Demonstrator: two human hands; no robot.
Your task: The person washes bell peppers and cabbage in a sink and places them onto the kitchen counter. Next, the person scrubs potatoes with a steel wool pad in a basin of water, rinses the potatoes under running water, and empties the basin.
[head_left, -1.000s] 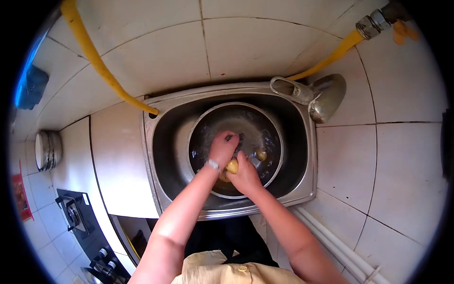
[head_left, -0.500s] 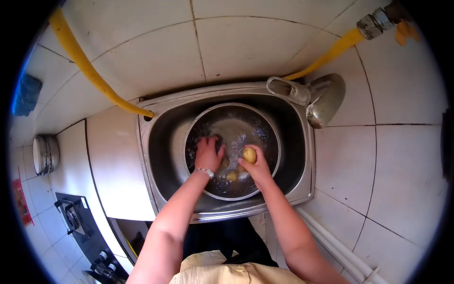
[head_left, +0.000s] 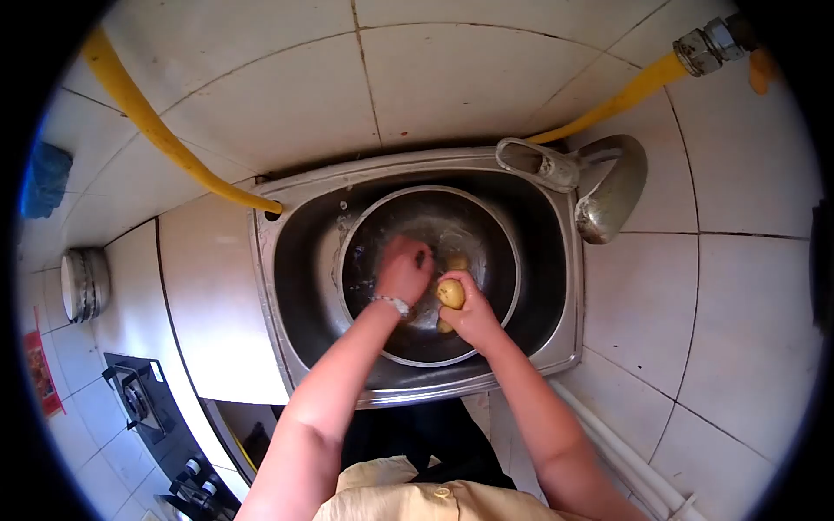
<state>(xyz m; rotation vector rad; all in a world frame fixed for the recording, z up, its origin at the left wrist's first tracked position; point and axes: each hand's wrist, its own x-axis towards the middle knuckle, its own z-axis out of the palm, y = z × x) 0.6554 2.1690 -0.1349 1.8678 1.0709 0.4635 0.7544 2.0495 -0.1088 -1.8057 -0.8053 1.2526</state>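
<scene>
A round metal basin (head_left: 518,276) of water sits inside the sink. My right hand (head_left: 474,314) is wrapped round a yellow potato (head_left: 450,293), held over the right half of the basin. Just left of it, my left hand (head_left: 405,271) is curled, with a small dark patch showing between thumb and fingers; whether that is an object or a gap is unclear. It does not touch the held potato. Another potato (head_left: 457,260) lies in the water beyond my right hand, and part of one more (head_left: 444,326) shows beneath it. A beaded bracelet circles my left wrist.
The steel sink (head_left: 300,217) has a metal faucet (head_left: 612,187) at its back right. Yellow hoses (head_left: 148,113) run along the tiled wall. To the left are a pale counter (head_left: 217,295), a gas stove (head_left: 139,395) and stacked bowls (head_left: 84,285).
My left hand has moved right and slightly away from me, its fingers going from spread to curled. My right hand has lowered the potato slightly, toward me. The water looks less splashed.
</scene>
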